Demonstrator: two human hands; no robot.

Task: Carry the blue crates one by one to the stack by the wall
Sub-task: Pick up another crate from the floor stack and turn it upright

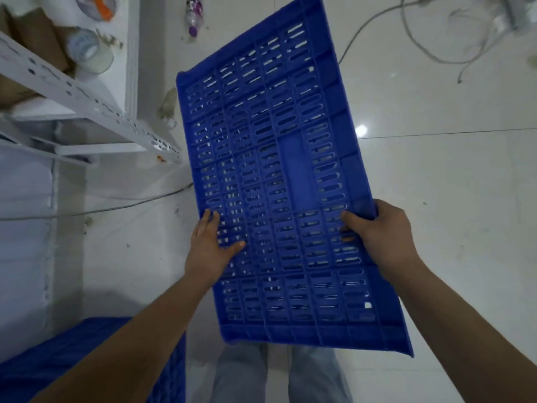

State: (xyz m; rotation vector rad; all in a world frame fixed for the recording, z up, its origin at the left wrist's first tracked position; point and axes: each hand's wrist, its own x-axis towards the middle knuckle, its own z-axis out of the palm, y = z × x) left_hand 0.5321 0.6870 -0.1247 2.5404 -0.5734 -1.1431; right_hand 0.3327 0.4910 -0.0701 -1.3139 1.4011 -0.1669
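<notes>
A large blue slotted crate (279,158) hangs in front of me above the floor, its perforated face turned towards me and tilted. My right hand (380,234) is clamped on its right edge, fingers wrapped around the rim. My left hand (212,245) grips the left edge, thumb lying on the slotted face. More blue crate (87,341) shows at the bottom left, partly hidden by my left forearm.
A white metal shelf rack (87,97) with jars and cardboard stands at the upper left. A plastic bottle (193,16) lies on the tiled floor behind the crate. Loose cables (436,53) trail across the upper right, and a thin cable (116,207) runs left.
</notes>
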